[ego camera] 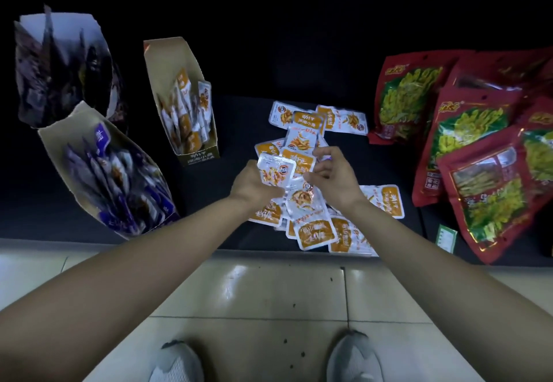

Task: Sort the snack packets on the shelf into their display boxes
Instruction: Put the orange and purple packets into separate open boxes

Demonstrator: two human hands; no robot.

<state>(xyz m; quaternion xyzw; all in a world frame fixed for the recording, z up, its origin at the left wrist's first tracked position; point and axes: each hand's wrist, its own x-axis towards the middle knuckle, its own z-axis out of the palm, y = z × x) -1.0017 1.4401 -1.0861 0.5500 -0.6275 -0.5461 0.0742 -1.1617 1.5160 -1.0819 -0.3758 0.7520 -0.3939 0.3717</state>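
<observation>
Now, left hand [257,185] clamps a packet [276,172]; right hand [333,176] curls over the pile [317,232], grip unclear. Best square them before the orange box [164,67], upper left.

Both bare arms reach forward, the left hand [257,185] gripping a packet [276,169], the right hand [333,178] just beside it, fingers curled.

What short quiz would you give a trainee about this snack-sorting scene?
1. True or false: the left hand holds an orange packet.
2. Where does the orange display box stand? A) left of the loose pile B) right of it C) on the floor
3. Fill in: the big bags on the right are mostly ___.
Key: 1 true; 2 A; 3 red.
</observation>
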